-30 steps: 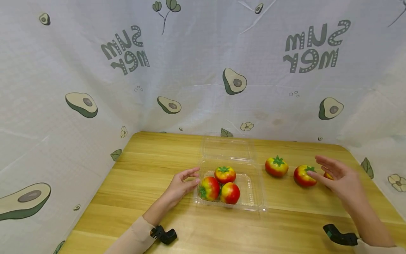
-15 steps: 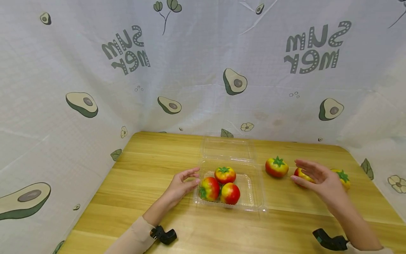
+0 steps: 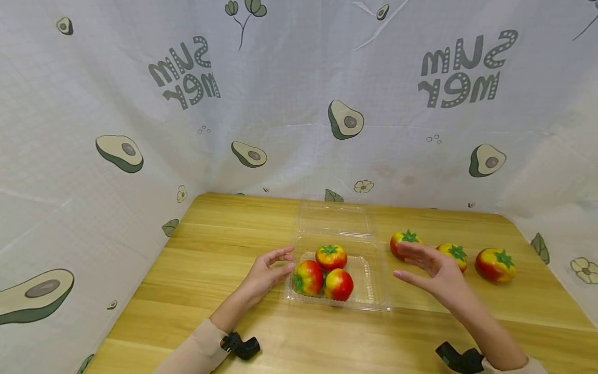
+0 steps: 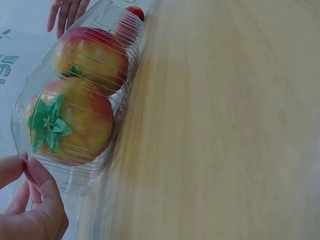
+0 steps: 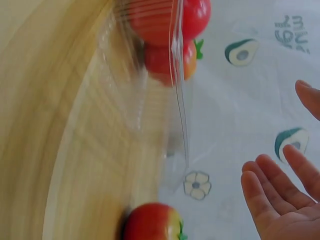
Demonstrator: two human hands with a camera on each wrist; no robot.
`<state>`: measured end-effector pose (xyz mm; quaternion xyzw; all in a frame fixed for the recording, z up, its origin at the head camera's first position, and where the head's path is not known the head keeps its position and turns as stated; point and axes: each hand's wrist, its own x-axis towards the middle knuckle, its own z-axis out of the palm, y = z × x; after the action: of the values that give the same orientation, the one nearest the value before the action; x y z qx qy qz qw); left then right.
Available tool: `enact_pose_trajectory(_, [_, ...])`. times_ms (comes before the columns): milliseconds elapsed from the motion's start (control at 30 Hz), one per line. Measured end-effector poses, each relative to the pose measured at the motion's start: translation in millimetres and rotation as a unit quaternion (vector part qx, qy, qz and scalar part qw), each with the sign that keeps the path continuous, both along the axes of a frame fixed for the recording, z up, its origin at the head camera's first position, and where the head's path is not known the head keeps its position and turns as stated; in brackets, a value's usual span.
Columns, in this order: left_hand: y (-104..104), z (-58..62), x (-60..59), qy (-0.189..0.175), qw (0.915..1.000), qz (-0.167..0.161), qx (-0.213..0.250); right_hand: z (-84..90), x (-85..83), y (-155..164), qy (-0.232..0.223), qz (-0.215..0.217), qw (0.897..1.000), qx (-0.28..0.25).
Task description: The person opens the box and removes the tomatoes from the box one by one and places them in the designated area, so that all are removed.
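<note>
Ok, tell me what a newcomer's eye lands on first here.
First, the clear plastic box mid-table, lid open, with three red-and-yellow toy tomatoes clustered in its left half. The left hand touches the box's left edge, while the open right hand hovers empty between the box and three loose tomatoes lined up to the right.

Two bare hands, the left hand [image 3: 265, 272] at lower centre and the right hand [image 3: 432, 270] at lower right of the head view, extend from pale beige long sleeves [image 3: 198, 349], each wrist carrying a small black strapped-on camera mount [image 3: 241, 346].
</note>
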<state>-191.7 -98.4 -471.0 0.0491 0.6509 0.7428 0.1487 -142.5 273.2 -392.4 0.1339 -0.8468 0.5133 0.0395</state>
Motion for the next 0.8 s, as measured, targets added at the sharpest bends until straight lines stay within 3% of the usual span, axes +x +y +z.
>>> enact_pose_trajectory(233, [-0.5,-0.4,0.0,-0.001,1.0000,-0.003,0.000,-5.1,2.0,-27.0,-0.017,0.018,1.000,0.000])
enact_pose_trajectory(533, [-0.2,-0.2,0.4,-0.005,1.0000,-0.003,0.006,-21.4,-0.4,-55.6,0.038,0.054,0.998,-0.006])
enact_pose_trajectory(800, [-0.6,2.5,1.7,-0.002,0.9999,-0.005,0.009,-29.3,-3.5,-76.3,0.034,0.056,0.998,0.003])
